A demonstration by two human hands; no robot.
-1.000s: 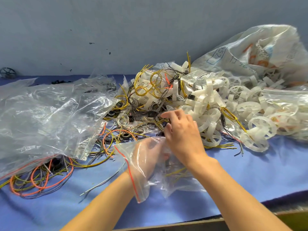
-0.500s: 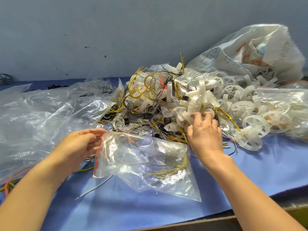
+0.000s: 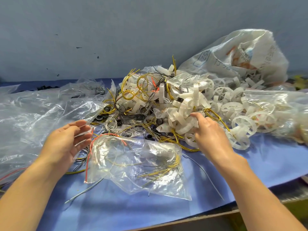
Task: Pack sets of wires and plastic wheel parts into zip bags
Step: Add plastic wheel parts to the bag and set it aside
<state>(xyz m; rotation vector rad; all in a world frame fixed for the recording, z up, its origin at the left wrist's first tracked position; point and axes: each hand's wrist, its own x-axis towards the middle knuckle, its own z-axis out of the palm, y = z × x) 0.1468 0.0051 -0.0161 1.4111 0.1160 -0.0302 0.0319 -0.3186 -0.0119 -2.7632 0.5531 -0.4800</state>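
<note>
1 zip bag point(image 3: 133, 165) holds wires point(image 3: 173, 164) but looks unfinished: left hand point(image 3: 66, 142) beside it, fingers apart, right hand point(image 3: 210, 135) beyond it among the wheels point(image 3: 243, 124), grip unclear, heaps left.

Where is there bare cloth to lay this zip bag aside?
Bare blue cloth runs along the near edge below the zip bag, and right of the right hand below the plastic wheels. Crowded: wire heap centre, empty bags left.
</note>
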